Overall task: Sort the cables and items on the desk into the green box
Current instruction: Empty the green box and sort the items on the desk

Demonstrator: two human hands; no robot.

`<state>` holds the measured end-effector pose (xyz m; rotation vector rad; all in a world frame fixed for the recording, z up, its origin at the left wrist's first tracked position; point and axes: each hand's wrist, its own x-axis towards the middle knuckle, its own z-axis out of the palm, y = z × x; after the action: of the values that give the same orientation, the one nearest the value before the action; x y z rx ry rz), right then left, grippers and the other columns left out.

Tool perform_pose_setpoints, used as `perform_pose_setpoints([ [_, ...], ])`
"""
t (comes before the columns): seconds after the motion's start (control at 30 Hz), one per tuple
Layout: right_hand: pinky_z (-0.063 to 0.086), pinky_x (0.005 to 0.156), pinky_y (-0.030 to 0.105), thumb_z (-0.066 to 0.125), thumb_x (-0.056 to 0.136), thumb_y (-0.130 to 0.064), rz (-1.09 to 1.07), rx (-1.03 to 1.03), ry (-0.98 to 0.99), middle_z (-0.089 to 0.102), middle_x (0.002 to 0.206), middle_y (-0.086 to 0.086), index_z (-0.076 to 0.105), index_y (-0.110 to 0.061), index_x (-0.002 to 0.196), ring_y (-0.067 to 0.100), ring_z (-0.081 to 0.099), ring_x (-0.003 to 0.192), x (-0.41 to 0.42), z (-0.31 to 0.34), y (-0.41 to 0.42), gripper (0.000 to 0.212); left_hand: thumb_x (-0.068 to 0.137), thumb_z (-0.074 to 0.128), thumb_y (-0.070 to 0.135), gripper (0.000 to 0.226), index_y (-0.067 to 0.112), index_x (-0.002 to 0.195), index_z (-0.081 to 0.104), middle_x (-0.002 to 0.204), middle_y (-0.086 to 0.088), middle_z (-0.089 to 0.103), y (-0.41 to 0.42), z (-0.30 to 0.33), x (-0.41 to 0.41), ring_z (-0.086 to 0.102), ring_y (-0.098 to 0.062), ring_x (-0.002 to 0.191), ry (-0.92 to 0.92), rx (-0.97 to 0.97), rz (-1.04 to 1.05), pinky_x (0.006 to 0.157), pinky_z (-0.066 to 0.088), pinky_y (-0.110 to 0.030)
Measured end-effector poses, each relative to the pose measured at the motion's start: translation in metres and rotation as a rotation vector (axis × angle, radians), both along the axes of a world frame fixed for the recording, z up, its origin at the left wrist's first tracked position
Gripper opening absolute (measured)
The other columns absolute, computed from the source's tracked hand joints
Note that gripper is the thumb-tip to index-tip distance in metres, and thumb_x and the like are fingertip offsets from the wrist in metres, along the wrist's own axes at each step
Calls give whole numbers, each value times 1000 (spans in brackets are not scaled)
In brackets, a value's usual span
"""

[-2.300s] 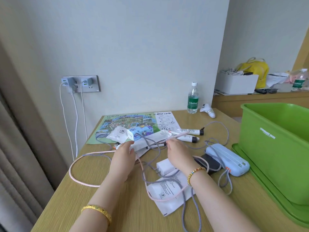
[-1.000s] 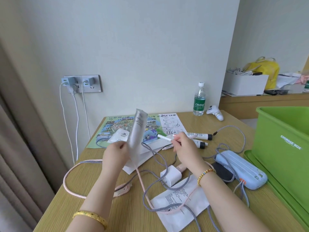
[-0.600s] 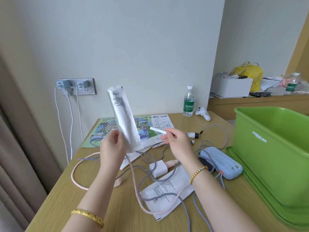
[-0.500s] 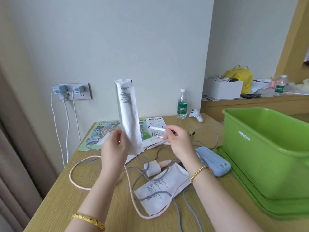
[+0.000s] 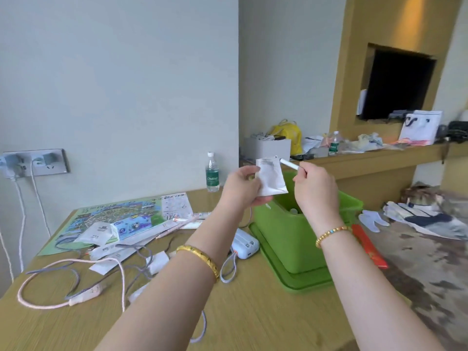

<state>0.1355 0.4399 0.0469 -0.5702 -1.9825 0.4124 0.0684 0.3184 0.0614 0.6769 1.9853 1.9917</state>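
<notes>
My left hand (image 5: 241,187) grips a white paper packet (image 5: 270,178) and holds it above the green box (image 5: 283,231). Just to its right, my right hand (image 5: 314,186) pinches a thin white pen (image 5: 289,164), also over the box. The box stands on its green lid at the desk's right end. On the desk lie a pink cable (image 5: 63,282), grey cables (image 5: 141,252), a white charger (image 5: 158,262), a pale blue power bank (image 5: 244,245), paper packets (image 5: 119,249) and tubes (image 5: 187,222).
A colourful map sheet (image 5: 111,219) lies at the back of the wooden desk (image 5: 253,315), with a water bottle (image 5: 212,172) near the wall. Chargers sit in the wall socket (image 5: 35,164) at left. A cluttered shelf (image 5: 367,158) runs behind the box.
Both hands have swung right from the desk's middle to above the green box, carrying the white packet and the pen. The view has turned right with them.
</notes>
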Motion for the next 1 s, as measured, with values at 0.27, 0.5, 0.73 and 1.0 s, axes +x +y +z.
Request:
perform_pose_setpoints([
  [0.27,28,51,30,32,99,-25,-55,-136,-456,42,61,5,44,-9,66,24,42,56,17,5,41,38,98,37,34,48,12,140,39,143,-11,44,46,1,16,41,-29,131,219,-487,-80,107,31,-36],
  [0.5,25,108,52,23,100,-31,6,-139,-483,46,60,0,38,-15,59,29,55,83,6,4,25,46,96,38,24,39,15,132,49,126,-16,58,24,-21,-1,52,-33,117,460,-499,28,99,42,-33],
  [0.73,16,106,38,33,96,-18,242,118,-203,65,104,4,64,-17,90,28,52,106,-51,-25,-71,31,89,47,10,33,10,120,61,125,-11,60,-54,-60,-39,55,-29,111,618,-456,283,98,39,-33],
  [1.0,36,92,36,36,96,-16,569,74,-438,64,112,4,61,-14,111,26,54,106,-142,-106,-161,30,91,48,9,34,14,124,57,130,-7,57,-175,-120,-120,53,-24,116,451,-633,503,90,36,-26],
])
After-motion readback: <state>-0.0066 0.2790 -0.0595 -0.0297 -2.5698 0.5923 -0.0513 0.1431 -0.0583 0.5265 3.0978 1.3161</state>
